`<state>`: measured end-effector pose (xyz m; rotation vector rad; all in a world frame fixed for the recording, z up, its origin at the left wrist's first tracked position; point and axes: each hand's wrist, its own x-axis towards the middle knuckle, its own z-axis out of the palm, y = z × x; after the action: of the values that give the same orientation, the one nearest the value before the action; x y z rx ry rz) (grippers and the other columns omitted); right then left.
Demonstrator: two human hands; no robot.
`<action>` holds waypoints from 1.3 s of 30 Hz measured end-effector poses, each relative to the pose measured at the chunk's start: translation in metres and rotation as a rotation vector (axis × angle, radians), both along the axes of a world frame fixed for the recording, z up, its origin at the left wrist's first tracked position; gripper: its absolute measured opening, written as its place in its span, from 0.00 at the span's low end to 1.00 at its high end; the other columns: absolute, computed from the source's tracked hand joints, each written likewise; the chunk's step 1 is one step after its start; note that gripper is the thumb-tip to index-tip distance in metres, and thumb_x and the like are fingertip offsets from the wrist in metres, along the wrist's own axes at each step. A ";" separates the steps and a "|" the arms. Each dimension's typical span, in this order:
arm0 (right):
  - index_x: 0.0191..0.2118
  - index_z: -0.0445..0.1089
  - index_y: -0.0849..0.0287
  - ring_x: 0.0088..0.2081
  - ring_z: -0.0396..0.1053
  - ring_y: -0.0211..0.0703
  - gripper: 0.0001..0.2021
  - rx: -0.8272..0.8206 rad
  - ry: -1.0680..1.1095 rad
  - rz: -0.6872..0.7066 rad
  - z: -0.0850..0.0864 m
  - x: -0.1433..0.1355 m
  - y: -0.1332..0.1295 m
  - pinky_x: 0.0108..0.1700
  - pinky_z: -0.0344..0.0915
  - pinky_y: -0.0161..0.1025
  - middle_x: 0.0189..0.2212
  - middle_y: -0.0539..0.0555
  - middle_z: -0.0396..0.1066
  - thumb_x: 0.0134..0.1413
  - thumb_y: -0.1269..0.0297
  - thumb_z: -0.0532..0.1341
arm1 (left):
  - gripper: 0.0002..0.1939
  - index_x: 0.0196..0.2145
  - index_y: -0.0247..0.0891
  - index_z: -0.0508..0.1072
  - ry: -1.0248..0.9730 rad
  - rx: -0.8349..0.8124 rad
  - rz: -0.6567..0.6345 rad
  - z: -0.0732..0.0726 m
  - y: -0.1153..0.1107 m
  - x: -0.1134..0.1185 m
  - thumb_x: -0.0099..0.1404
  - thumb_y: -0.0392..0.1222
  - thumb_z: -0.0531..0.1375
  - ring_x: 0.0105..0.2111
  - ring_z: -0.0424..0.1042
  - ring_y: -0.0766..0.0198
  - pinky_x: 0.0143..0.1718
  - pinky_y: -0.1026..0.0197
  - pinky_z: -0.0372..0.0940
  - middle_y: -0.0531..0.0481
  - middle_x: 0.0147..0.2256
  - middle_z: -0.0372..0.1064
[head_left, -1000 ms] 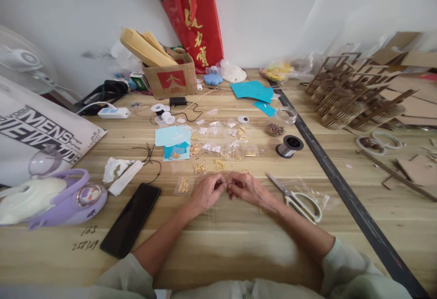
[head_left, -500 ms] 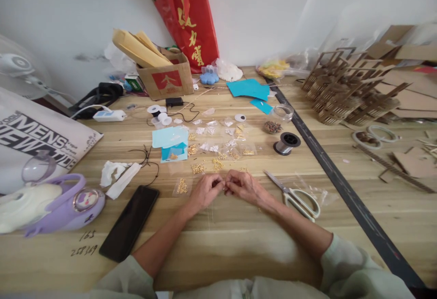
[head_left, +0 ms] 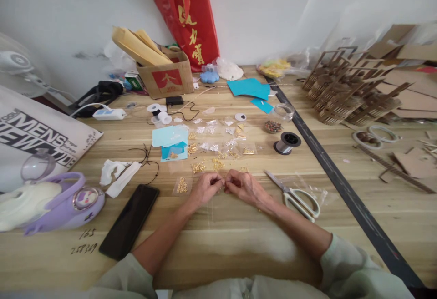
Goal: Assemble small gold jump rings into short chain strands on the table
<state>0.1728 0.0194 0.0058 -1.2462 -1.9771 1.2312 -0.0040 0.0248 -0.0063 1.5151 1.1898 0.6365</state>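
My left hand point(head_left: 206, 188) and my right hand point(head_left: 245, 186) meet fingertip to fingertip over the wooden table, both closed in a pinch. Something tiny shows between the fingertips, too small to name. A thin clear thread point(head_left: 209, 212) seems to trail below my left hand. Just beyond the hands lie gold beads point(head_left: 198, 168) in small heaps, and a small bag of gold beads point(head_left: 182, 185) is left of my left hand. Little bags of silvery pieces point(head_left: 210, 147) are spread farther back. Scissors point(head_left: 293, 196) with pale handles rest right of my right hand.
A black phone point(head_left: 129, 221) and a purple bottle point(head_left: 68, 203) are on the left. A wire spool point(head_left: 287, 143) and a jar of brown beads point(head_left: 273, 126) stand at right, beside a dark strip point(head_left: 327, 171). Blue card point(head_left: 248, 88) and a cardboard box point(head_left: 167, 80) are at the back.
Both hands stay in nearly the same place, fingertips together, with only a slight shift of the fingers. Nothing else on the table has visibly moved.
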 end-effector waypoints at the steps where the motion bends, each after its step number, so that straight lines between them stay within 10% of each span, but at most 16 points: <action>1: 0.32 0.65 0.61 0.24 0.65 0.34 0.03 0.014 -0.014 0.000 0.000 0.000 0.000 0.28 0.58 0.31 0.24 0.50 0.72 0.55 0.69 0.56 | 0.11 0.24 0.34 0.69 0.002 0.000 0.001 0.001 0.000 0.000 0.59 0.43 0.55 0.22 0.66 0.68 0.24 0.67 0.60 0.52 0.22 0.66; 23: 0.31 0.62 0.59 0.19 0.53 0.32 0.07 0.269 -0.169 0.014 0.002 -0.004 -0.009 0.24 0.48 0.32 0.19 0.46 0.60 0.59 0.67 0.52 | 0.09 0.24 0.34 0.68 -0.041 0.033 -0.013 -0.001 -0.001 -0.004 0.58 0.40 0.55 0.23 0.66 0.68 0.26 0.67 0.60 0.52 0.21 0.66; 39: 0.29 0.64 0.61 0.25 0.57 0.33 0.06 0.073 0.019 0.003 0.001 -0.001 0.003 0.27 0.53 0.31 0.21 0.47 0.61 0.56 0.68 0.55 | 0.12 0.24 0.35 0.67 -0.024 0.060 -0.049 0.001 0.000 -0.005 0.61 0.45 0.56 0.21 0.67 0.68 0.24 0.67 0.62 0.53 0.20 0.65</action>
<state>0.1723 0.0219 0.0067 -1.1919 -1.9925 1.1569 -0.0094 0.0247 -0.0056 1.5778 1.1215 0.6610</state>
